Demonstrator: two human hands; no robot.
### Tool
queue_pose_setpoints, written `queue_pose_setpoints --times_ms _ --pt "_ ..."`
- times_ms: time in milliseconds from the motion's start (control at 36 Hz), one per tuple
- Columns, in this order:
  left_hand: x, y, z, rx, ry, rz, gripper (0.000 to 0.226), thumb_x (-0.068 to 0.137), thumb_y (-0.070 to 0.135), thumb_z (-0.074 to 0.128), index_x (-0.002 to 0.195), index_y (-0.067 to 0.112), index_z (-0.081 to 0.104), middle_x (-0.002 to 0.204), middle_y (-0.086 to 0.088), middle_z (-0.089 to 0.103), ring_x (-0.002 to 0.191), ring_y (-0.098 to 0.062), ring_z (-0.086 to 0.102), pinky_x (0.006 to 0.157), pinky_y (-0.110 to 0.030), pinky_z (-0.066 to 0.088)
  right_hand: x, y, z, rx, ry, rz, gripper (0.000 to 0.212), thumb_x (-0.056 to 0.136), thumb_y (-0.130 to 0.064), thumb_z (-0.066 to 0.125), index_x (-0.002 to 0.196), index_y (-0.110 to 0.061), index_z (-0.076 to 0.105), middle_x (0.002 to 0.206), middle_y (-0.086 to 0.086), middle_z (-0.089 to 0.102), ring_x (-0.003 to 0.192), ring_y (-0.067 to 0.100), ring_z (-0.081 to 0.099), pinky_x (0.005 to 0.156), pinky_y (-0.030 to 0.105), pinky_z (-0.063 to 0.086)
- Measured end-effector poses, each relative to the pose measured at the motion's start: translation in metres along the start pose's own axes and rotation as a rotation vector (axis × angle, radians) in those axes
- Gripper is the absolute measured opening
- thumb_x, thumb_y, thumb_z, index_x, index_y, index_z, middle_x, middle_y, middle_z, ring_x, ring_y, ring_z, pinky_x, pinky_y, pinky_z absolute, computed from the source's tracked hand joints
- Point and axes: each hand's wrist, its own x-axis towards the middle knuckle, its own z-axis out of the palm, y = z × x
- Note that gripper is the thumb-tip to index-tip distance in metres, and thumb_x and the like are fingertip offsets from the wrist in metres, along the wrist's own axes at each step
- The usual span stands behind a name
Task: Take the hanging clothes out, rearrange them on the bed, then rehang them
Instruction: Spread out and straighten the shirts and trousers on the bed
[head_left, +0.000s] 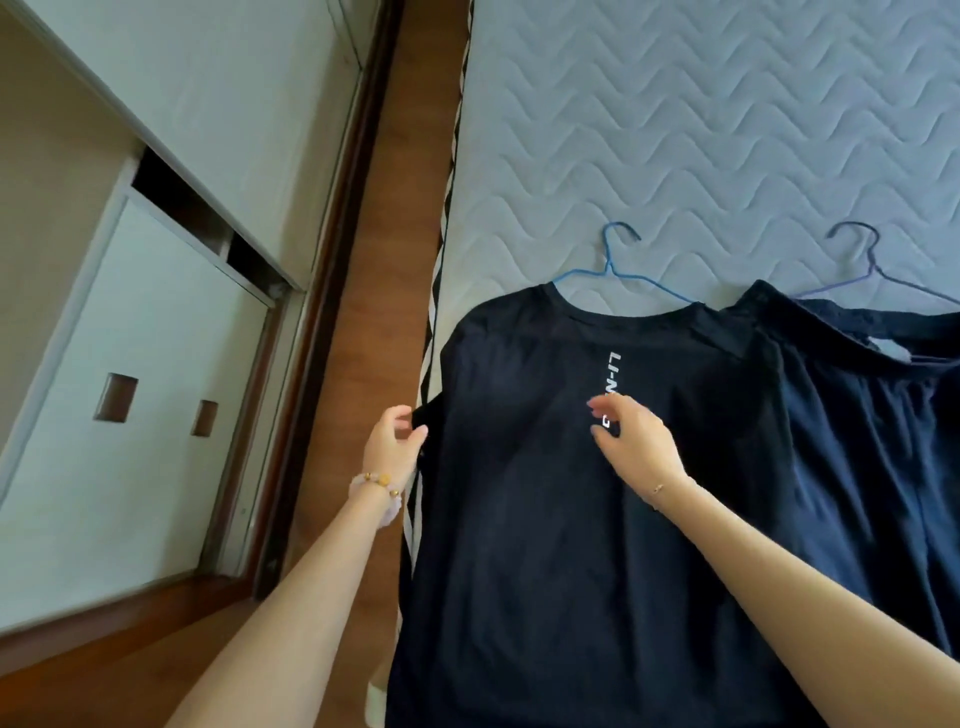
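Lying flat at the left edge of the mattress (675, 130), the black T-shirt (519, 519) is on a blue hanger (615, 270) whose hook points to the far side. The left hand (392, 441) pinches the left sleeve of the shirt between thumb and curled fingers. The right hand (636, 441) is over the white letters on the chest, fingers loose and holding nothing. A navy garment (857, 467) on a dark hanger (872, 260) lies just at the right, overlapping the shirt.

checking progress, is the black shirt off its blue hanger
No, the blue hanger runs into the neckline of the black shirt, only its hook and upper arms showing.
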Motion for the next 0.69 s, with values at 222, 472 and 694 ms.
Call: queue_pose_setpoints --times_ms 222,472,694 --pt "0.036 -0.009 0.016 0.084 0.023 0.020 0.015 0.088 0.022 0.063 0.097 0.011 0.063 0.111 -0.011 0.055 0.091 -0.028 0.062 0.084 -0.038 0.053 0.092 -0.105 0.052 -0.387 -0.220 -0.534 0.047 0.095 -0.018 0.045 0.141 -0.024 0.039 0.148 -0.006 0.039 0.142 0.017 0.024 0.110 0.040 0.028" --pt "0.039 -0.018 -0.019 -0.188 0.223 0.019 0.005 0.097 0.015 0.045 0.096 0.013 0.049 0.092 0.001 0.053 0.085 -0.017 0.051 0.070 -0.023 0.039 0.148 -0.111 0.062 -0.810 -0.170 -0.551 0.037 0.091 -0.010 0.048 0.127 -0.022 0.051 0.130 -0.001 0.049 0.126 0.023 0.037 0.099 0.040 0.035" --pt "0.070 -0.020 -0.091 -0.199 0.456 -0.024 0.010 0.099 0.014 0.043 0.107 0.012 0.048 0.104 -0.003 0.050 0.095 -0.022 0.049 0.078 -0.029 0.037 0.151 -0.115 0.065 -0.814 -0.122 -0.500 0.026 0.091 -0.011 0.045 0.114 -0.017 0.056 0.122 0.004 0.052 0.118 0.025 0.043 0.091 0.039 0.038"
